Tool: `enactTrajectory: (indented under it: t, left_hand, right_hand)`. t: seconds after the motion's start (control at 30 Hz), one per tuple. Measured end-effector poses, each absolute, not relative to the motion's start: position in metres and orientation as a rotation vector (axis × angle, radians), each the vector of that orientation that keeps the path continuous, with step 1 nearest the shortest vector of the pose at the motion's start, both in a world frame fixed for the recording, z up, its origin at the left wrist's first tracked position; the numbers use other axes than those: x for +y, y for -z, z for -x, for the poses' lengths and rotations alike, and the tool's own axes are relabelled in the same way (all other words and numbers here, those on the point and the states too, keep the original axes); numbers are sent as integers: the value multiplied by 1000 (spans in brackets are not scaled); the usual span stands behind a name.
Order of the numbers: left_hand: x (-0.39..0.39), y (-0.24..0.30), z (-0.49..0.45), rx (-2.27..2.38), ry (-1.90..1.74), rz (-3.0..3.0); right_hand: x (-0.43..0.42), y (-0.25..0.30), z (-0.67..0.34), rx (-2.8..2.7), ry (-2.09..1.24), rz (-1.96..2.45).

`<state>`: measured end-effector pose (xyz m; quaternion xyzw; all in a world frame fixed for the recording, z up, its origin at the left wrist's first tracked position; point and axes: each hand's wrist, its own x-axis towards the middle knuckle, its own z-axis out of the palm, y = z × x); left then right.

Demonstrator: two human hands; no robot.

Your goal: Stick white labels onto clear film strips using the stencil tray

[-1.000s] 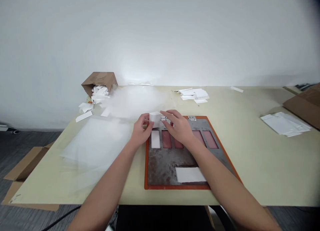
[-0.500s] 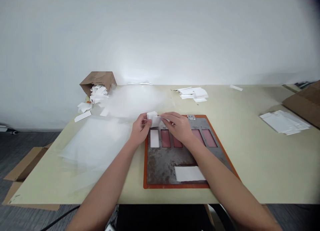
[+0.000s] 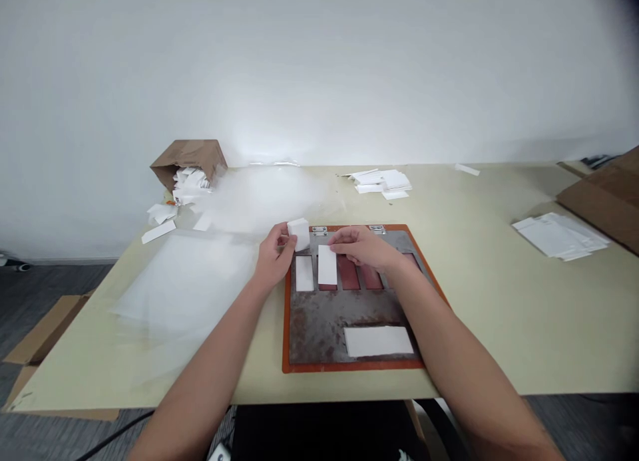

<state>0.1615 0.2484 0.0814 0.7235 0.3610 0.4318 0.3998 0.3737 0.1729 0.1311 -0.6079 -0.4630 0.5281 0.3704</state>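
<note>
My left hand (image 3: 272, 258) is closed around a small stack of white cards (image 3: 298, 234), held just above the far left corner of the grey metal plate (image 3: 324, 321) with its orange border. My right hand (image 3: 364, 247) pinches one white card (image 3: 327, 265) by its top edge and holds it over the second red slot of the plate. Another white card (image 3: 304, 273) lies in the first slot. Two red slots (image 3: 349, 273) beside them stay uncovered. A wider white card (image 3: 378, 340) lies in the plate's lower opening.
Clear plastic sheets (image 3: 190, 288) spread across the table's left side. A tipped brown box (image 3: 188, 160) spills white cards at the far left. More white cards (image 3: 382, 180) lie at the back, a stack of white sheets (image 3: 559, 236) and brown cardboard (image 3: 606, 201) at the right.
My right hand drew one card off the stack in my left hand and brought it down over the second red slot. The camera view shifted slightly.
</note>
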Motion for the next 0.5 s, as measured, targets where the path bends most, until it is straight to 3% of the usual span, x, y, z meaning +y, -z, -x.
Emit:
enactTrajectory:
  t: [0.5]
  left_hand:
    - [247,-84,-162,929,-1082,-1832]
  right_hand:
    - [174,-123,-372,-1320,-1348,1594]
